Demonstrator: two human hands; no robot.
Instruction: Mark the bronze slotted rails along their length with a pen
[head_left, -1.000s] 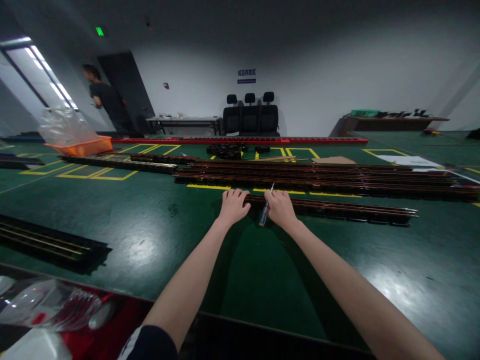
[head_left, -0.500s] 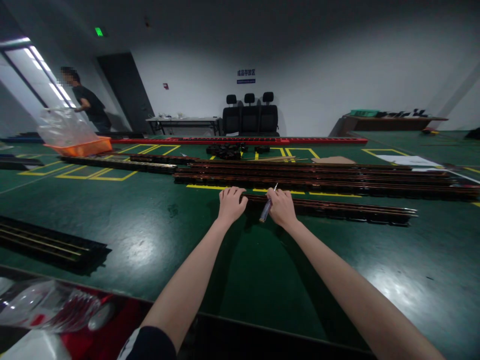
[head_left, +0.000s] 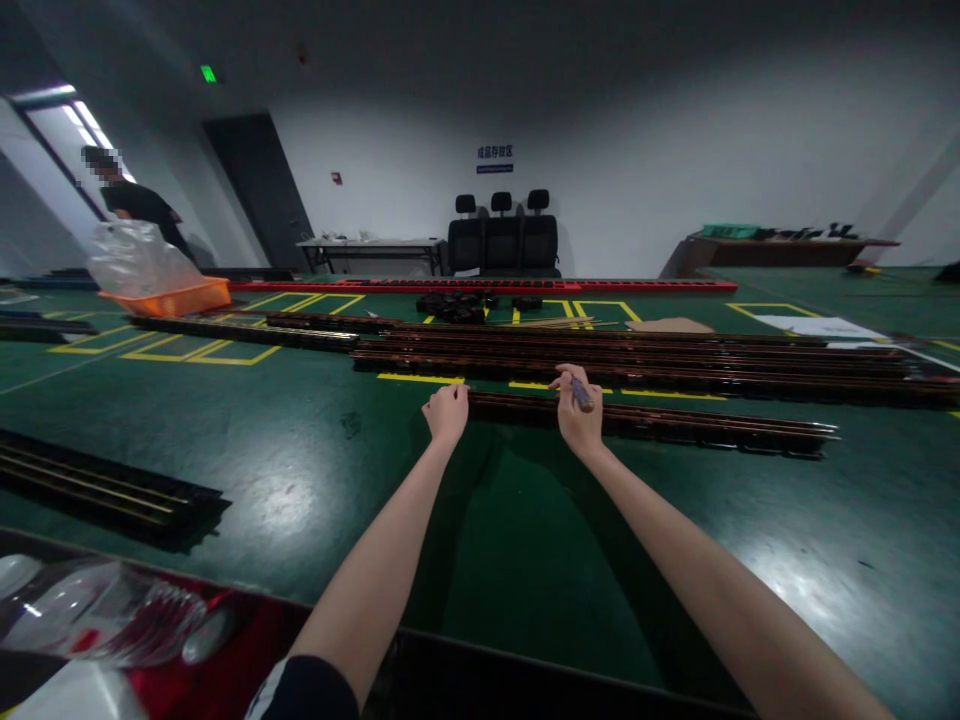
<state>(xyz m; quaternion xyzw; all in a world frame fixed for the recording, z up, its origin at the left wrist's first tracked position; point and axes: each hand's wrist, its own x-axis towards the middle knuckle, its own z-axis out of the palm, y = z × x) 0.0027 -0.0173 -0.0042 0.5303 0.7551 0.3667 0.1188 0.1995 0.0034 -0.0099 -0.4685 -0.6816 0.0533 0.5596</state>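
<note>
A long dark strip with copper-coloured rails (head_left: 712,425) lies across the green table in front of me. My left hand (head_left: 448,415) is closed at its left end, with the fingers curled over it; the fingertips are partly hidden. In my right hand (head_left: 579,425) is a screwdriver (head_left: 583,394), its handle pointing back toward me and its shaft out of sight. That hand rests over the left part of the strip. Just behind lie several more such strips (head_left: 645,363), side by side.
Another dark strip (head_left: 97,485) lies at the left. An orange bin (head_left: 176,298) with a clear plastic bag (head_left: 135,255) stands farther back, near a person (head_left: 142,205). Plastic bottles (head_left: 97,610) lie below the table's near edge. Cardboard (head_left: 670,326) and paper (head_left: 817,326) lie behind the strips.
My left hand has slid left to the strip's end. My right hand has moved slightly right and turned, swinging the screwdriver handle up and right. The person at the back has moved left.
</note>
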